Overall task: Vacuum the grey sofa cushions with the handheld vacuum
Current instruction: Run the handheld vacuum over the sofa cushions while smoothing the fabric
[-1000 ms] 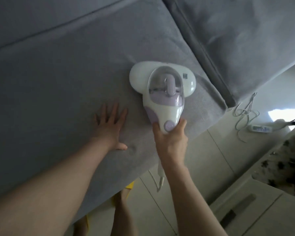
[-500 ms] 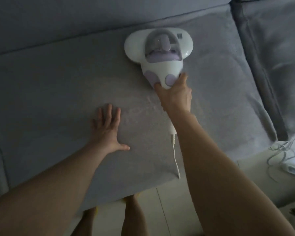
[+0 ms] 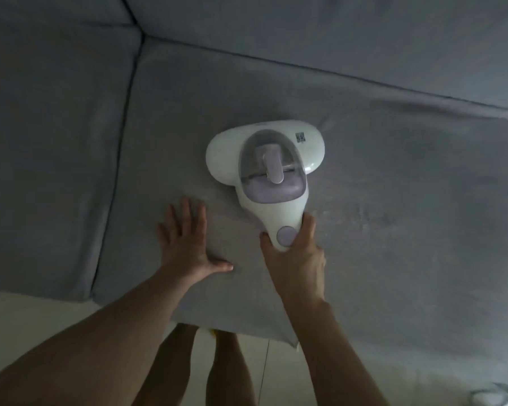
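STEP: mid-pass | VACUUM: handheld vacuum pulled back from backrest to mid seat cushion | RIGHT: right hand gripped handle, 6 o'clock of vacuum | LEFT: left hand spread flat at 8 o'clock | NOTE: stroke reversed; strip likely covered

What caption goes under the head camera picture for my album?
Right hand steers the handheld vacuum over the grey sofa cushion; left hand lies flat beside it.
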